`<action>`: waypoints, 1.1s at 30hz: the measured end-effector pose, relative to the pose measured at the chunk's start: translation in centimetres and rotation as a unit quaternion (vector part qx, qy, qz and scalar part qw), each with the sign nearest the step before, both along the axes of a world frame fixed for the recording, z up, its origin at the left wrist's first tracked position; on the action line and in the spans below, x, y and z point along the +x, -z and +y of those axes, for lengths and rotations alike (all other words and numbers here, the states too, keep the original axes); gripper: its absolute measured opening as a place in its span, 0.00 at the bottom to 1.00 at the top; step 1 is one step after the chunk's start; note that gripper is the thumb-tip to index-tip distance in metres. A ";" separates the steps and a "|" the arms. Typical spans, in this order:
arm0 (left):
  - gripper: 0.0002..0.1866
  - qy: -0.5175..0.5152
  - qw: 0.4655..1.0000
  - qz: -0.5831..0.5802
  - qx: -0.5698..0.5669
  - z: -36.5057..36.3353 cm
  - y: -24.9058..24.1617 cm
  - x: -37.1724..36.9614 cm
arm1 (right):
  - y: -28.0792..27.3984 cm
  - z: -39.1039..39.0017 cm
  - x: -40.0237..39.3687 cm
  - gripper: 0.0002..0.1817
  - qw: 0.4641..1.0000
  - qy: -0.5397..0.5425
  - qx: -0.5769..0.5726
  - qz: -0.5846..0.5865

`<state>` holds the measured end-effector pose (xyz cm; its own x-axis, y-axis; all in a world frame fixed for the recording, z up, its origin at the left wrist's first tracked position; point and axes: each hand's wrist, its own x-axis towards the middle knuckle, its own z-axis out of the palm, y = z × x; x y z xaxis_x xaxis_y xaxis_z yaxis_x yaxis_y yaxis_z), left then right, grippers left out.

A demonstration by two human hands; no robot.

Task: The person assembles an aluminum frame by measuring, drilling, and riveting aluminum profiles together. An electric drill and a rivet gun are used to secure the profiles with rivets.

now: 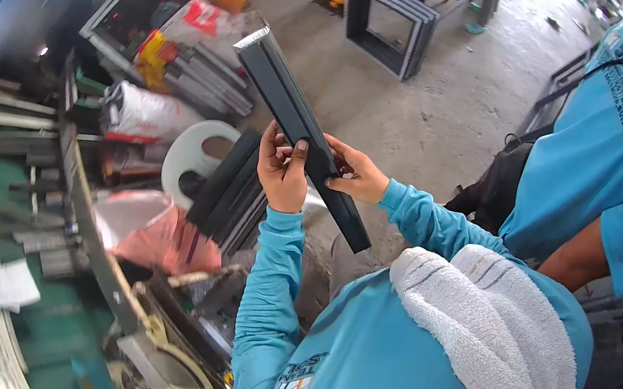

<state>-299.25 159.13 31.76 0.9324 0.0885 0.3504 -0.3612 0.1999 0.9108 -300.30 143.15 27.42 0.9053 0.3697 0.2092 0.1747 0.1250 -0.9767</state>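
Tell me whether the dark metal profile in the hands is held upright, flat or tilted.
Tilted. The dark metal profile slants from upper left to lower right, gripped mid-length by the left hand and right hand.

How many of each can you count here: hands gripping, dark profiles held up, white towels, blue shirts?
Hands gripping: 2 (left hand, right hand)
dark profile held up: 1
white towel: 1
Blue shirts: 2 (own shirt, co-worker's shirt)
Total: 6

Dark grey profile (299, 122), white towel (494, 332)
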 end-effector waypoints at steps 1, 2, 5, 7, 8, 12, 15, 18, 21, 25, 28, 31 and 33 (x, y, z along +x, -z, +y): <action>0.28 0.018 1.000 -0.001 -0.012 -1.0 0.0 2.2 | -0.2 -1.0 1.6 0.46 1.000 0.018 -0.006 0.009; 0.28 0.035 0.999 -0.002 -0.024 -2.2 0.1 4.5 | -0.6 -2.1 3.3 0.46 0.999 0.036 -0.011 0.017; 0.28 0.093 0.995 -0.012 -0.035 -5.4 0.3 11.5 | 0.2 -5.0 8.9 0.46 0.997 0.067 0.034 0.022; 0.28 0.125 0.991 -0.025 -0.039 -7.5 0.7 16.8 | 1.2 -7.0 13.5 0.46 0.995 0.081 0.060 0.012; 0.28 0.136 0.989 -0.027 -0.043 -8.6 1.0 19.3 | 1.5 -8.1 15.7 0.46 0.994 0.091 0.062 0.010; 0.25 0.175 0.983 -0.032 -0.044 -14.2 1.4 29.4 | 0.8 -13.0 23.6 0.46 0.987 0.144 0.068 0.017; 0.23 0.286 0.958 -0.005 -0.039 -20.4 -0.4 35.4 | 0.1 -18.2 27.7 0.47 0.972 0.228 0.046 0.024; 0.22 0.330 0.943 -0.016 -0.044 -28.1 -0.8 40.1 | -0.1 -24.5 31.1 0.47 0.956 0.276 0.102 0.005; 0.22 0.380 0.925 -0.006 -0.006 -36.5 0.4 45.1 | 2.3 -32.1 35.0 0.46 0.937 0.328 0.120 0.005; 0.24 0.460 0.886 0.056 0.005 -49.3 1.3 50.8 | 1.4 -43.6 40.3 0.42 0.899 0.398 0.180 -0.030; 0.27 0.549 0.823 0.124 0.074 -58.3 6.3 55.7 | 0.1 -55.4 45.3 0.38 0.845 0.505 0.176 -0.015; 0.32 0.594 0.761 0.206 0.161 -67.0 9.9 58.0 | -2.0 -69.3 51.5 0.35 0.791 0.601 0.116 -0.018; 0.32 0.640 0.718 0.214 0.172 -72.5 12.7 60.3 | -4.9 -77.0 54.5 0.41 0.757 0.651 0.036 0.040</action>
